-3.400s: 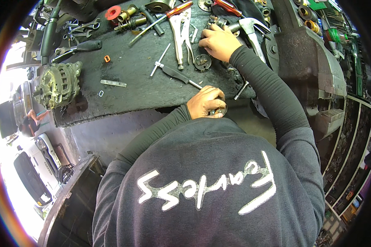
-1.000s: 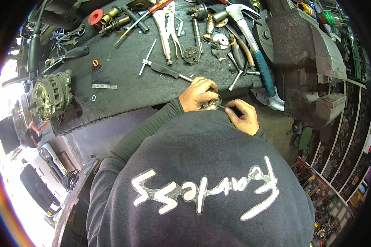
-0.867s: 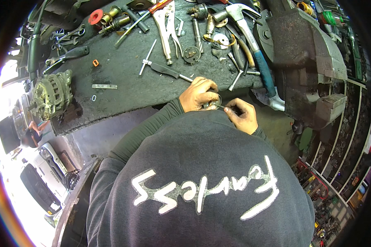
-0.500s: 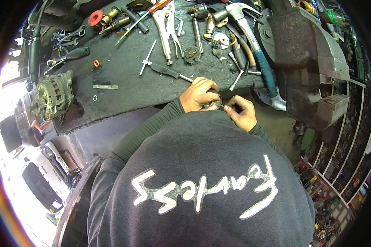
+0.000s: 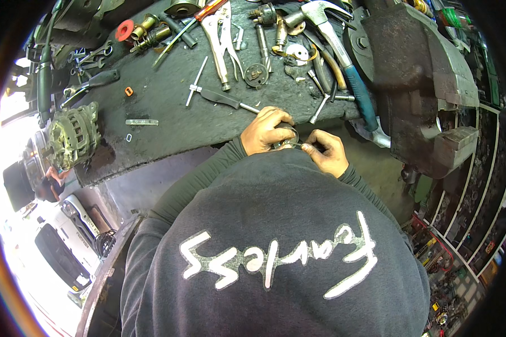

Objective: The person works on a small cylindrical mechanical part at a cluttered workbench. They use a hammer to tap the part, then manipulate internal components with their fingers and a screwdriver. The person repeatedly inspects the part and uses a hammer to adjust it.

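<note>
Just off the bench's front edge, my left hand (image 5: 267, 132) is closed around a small round metal part (image 5: 289, 136), whose rim shows between the fingers. Beside it, the thumb and fingers of my right hand (image 5: 327, 153) are pinched together against the part's right side. A thin piece seems to stick out of that pinch, too small to name. Beyond my left hand a black-handled screwdriver (image 5: 221, 98) lies on the bench, its shaft reaching toward my knuckles. Its handle end meets a thin metal T-bar (image 5: 195, 88). The front of my dark sweater hides part of both wrists.
The dark workbench (image 5: 163, 112) holds locking pliers (image 5: 222, 50), a claw hammer (image 5: 343, 56), a small T-shaped wrench (image 5: 322, 106) and a round metal disc (image 5: 257, 74). An alternator (image 5: 73, 135) sits at its left end. A bulky vise (image 5: 416, 73) rises at the right.
The view has shifted slightly, so the bench things sit a little differently in it. Both hands keep their grips, with my right fingers still against the round part.
</note>
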A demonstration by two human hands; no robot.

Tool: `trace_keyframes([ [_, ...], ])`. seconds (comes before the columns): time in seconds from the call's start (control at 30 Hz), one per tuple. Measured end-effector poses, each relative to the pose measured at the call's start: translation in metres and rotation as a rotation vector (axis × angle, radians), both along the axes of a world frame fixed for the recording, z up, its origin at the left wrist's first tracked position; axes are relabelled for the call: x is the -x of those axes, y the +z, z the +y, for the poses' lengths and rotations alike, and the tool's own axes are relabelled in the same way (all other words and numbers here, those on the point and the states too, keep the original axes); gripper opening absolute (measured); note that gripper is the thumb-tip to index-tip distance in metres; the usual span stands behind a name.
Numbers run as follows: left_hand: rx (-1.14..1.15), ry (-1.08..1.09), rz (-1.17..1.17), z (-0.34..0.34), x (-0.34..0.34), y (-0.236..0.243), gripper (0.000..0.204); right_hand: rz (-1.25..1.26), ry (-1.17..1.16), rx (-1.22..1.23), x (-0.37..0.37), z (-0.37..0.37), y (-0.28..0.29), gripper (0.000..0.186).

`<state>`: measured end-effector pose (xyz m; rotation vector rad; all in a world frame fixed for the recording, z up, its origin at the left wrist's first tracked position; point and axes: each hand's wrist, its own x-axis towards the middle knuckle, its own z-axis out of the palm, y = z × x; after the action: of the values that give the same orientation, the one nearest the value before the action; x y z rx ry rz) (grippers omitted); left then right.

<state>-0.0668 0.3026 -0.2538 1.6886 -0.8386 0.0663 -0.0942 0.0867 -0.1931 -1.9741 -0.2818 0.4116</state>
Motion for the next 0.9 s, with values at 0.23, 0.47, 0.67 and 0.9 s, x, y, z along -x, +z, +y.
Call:
trace_keyframes([
  [0.23, 0.044, -0.011, 0.001, -0.002, 0.001, -0.006, 0.031, -0.060, 0.018, -0.020, 0.000, -0.001, -0.002, 0.015],
  [0.47, 0.062, 0.007, 0.022, 0.000, 0.002, -0.006, 0.033, -0.037, 0.031, 0.036, -0.005, 0.004, 0.004, 0.013],
  [0.67, 0.080, 0.043, 0.036, 0.003, 0.002, -0.007, 0.043, -0.021, 0.031, 0.048, -0.010, 0.009, 0.003, 0.012],
  [0.9, 0.075, 0.079, 0.085, 0.002, 0.002, -0.008, 0.054, -0.034, 0.071, 0.111, -0.014, 0.011, 0.010, 0.014],
])
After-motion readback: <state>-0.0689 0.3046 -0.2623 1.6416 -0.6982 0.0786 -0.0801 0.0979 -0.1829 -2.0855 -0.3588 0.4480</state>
